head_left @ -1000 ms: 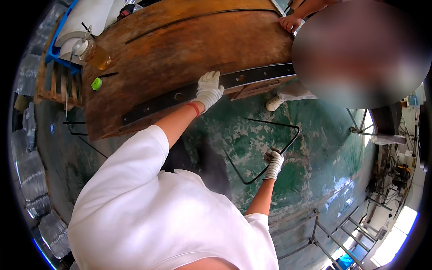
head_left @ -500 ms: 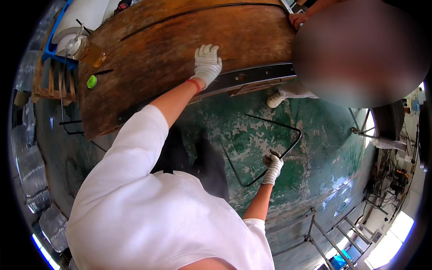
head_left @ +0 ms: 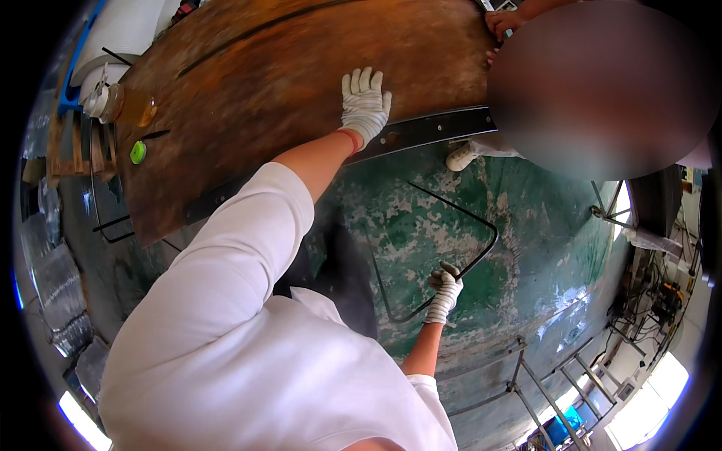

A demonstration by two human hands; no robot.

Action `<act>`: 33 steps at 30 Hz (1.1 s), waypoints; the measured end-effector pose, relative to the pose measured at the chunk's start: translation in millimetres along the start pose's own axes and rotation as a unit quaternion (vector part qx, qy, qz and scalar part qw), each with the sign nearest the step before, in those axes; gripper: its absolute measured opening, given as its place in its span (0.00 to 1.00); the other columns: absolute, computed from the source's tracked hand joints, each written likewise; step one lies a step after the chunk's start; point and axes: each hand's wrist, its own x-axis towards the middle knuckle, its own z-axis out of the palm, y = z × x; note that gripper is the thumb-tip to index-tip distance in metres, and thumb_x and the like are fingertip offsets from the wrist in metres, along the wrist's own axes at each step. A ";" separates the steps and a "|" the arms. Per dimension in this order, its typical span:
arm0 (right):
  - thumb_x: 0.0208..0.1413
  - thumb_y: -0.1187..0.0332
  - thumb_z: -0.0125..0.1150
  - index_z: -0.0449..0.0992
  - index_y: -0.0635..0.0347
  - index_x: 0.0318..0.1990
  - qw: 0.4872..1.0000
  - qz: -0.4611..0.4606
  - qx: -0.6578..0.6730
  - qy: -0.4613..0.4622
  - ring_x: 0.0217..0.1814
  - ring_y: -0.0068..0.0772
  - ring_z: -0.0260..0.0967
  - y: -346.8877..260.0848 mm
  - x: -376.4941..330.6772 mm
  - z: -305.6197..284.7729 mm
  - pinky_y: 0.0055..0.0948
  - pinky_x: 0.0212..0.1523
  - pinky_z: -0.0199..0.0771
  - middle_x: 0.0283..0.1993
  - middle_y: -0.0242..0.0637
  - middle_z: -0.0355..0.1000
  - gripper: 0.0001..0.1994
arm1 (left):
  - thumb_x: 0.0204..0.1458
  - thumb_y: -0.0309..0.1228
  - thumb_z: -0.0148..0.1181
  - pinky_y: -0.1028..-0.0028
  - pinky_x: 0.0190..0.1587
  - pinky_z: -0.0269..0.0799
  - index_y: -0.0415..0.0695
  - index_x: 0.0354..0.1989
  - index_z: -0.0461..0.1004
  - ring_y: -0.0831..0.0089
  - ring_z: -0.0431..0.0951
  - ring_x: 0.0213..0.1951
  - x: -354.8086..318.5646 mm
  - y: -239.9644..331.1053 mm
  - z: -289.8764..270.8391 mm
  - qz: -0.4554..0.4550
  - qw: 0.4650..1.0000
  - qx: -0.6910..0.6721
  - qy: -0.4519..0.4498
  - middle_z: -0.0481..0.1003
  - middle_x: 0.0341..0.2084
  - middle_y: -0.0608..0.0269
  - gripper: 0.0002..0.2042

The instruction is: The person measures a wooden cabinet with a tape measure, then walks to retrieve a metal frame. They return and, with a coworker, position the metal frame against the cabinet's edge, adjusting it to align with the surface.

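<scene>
My left hand (head_left: 365, 101), in a white knit glove with a red band at the wrist, rests palm down on the worn brown tabletop (head_left: 271, 90) near its dark metal edge strip (head_left: 421, 129). Its fingers are stretched out and apart, with nothing in them. Off the table's near side, my right hand (head_left: 444, 292), gloved too, is closed round a black metal rod (head_left: 479, 254) bent into a U shape. The rod hangs above the green floor, its bends beyond and below the hand. A long dark rod (head_left: 256, 31) lies across the far part of the table.
At the table's left stand a jar of amber liquid (head_left: 135, 107) and a green tape measure (head_left: 138, 152). Another person's hand (head_left: 502, 22) is at the far right edge, with a shoe (head_left: 461, 157) below. Metal frames (head_left: 538, 391) stand lower right on the peeling green floor (head_left: 526, 225).
My left hand has shifted right along the table and its fingers have spread wider. My right hand with the bent rod has dropped slightly down and left. Another person's hand shows more.
</scene>
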 end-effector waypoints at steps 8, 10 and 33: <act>0.45 0.80 0.45 0.71 0.67 0.41 0.998 0.003 -0.027 0.050 0.16 0.23 0.59 4.2 -1.3 3.3 0.22 0.18 0.65 0.22 0.39 0.68 0.14 | 0.49 0.43 0.49 0.52 0.61 0.39 0.44 0.55 0.56 0.51 0.51 0.60 2.0 3.4 -10.0 0.037 0.995 -0.015 -0.093 0.54 0.57 0.51 0.26; 0.45 0.80 0.45 0.71 0.67 0.41 0.999 0.002 -0.019 0.043 0.16 0.23 0.58 9.5 -3.5 3.5 0.22 0.18 0.64 0.22 0.39 0.68 0.14 | 0.49 0.43 0.50 0.52 0.61 0.39 0.43 0.55 0.56 0.51 0.50 0.60 3.1 3.3 -10.1 0.039 0.994 -0.022 -0.103 0.54 0.57 0.51 0.27; 0.47 0.81 0.45 0.71 0.63 0.38 0.992 -0.004 -0.067 0.109 0.15 0.18 0.56 5.3 -5.3 39.6 0.17 0.16 0.57 0.21 0.32 0.65 0.11 | 0.49 0.43 0.48 0.53 0.62 0.37 0.42 0.57 0.56 0.52 0.48 0.61 5.8 -8.2 -22.1 0.114 0.980 -0.065 -0.148 0.54 0.58 0.51 0.28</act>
